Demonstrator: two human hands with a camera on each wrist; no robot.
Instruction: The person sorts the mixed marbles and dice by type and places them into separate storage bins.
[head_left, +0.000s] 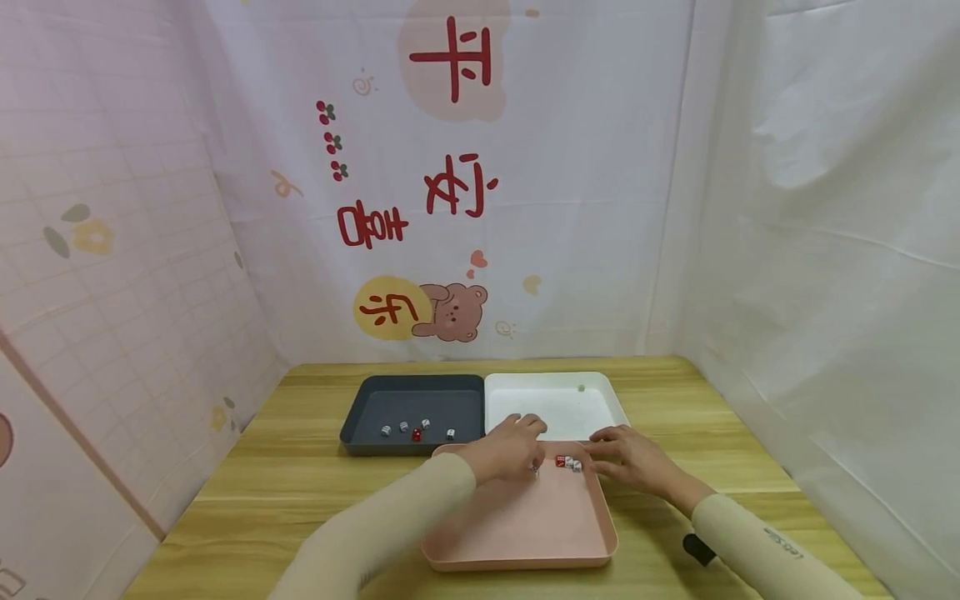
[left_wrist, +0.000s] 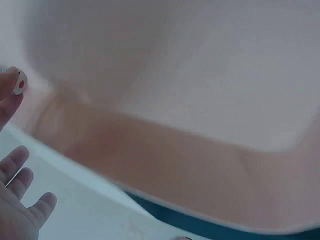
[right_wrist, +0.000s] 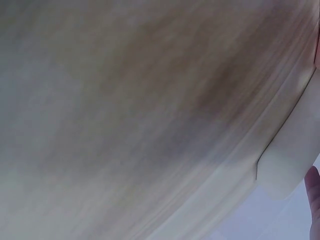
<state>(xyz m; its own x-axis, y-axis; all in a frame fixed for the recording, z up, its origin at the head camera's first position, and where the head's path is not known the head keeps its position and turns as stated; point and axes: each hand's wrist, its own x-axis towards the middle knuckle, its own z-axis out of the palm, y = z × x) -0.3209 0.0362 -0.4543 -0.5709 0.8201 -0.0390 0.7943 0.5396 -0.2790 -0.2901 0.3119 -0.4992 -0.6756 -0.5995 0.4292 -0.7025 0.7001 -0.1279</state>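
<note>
Over the pink tray (head_left: 532, 521), my left hand (head_left: 512, 448) pinches a white die (left_wrist: 21, 83) between thumb and finger; a red pip shows on it in the left wrist view. The other fingers are spread apart. My right hand (head_left: 633, 458) is at the tray's far right corner, its fingers touching or very near the rim. Beside those fingers, a red die (head_left: 560, 461) and two white dice (head_left: 577, 466) sit in a short row inside the tray. The right wrist view shows only a fingertip (right_wrist: 313, 187) of that hand.
A dark grey tray (head_left: 375, 400) at the back left holds several white dice (head_left: 403, 427) and one red die (head_left: 417, 434). Right of it stands a white tray (head_left: 551, 408) with a small pale item (head_left: 581, 388) near its far edge. Cloth walls (head_left: 562, 208) enclose the wooden table (head_left: 277, 492).
</note>
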